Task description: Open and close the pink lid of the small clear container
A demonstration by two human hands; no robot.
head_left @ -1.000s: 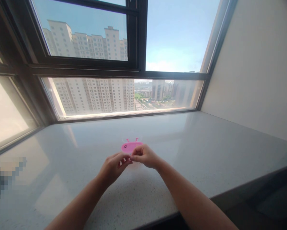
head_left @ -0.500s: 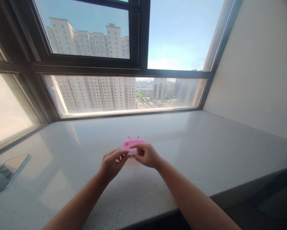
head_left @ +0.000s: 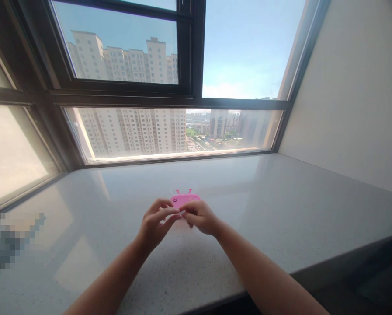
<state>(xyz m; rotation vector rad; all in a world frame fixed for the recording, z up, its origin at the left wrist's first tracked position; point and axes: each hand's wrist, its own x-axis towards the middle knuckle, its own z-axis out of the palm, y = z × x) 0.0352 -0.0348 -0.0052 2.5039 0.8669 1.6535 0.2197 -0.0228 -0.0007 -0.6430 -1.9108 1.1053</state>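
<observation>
A small pink card-like item (head_left: 182,200) with two little pink antennae on top, inside a clear wrapper, is held just above the grey stone sill (head_left: 281,205). My left hand (head_left: 154,223) pinches its near edge with thumb and fingertips. My right hand (head_left: 199,215) is curled with its fingers closed on the same edge from the right. The two hands touch at the fingertips. The lower part of the item is hidden behind my fingers.
A flat blurred object (head_left: 12,238) lies on the sill at the far left. Dark window frames (head_left: 189,100) run along the back and left. A plain wall (head_left: 353,96) closes the right side. The sill's front edge (head_left: 346,256) drops off at lower right.
My right fingers have closed back down onto the pink item's edge, and my left fingers have spread a little. The item stays in the same place.
</observation>
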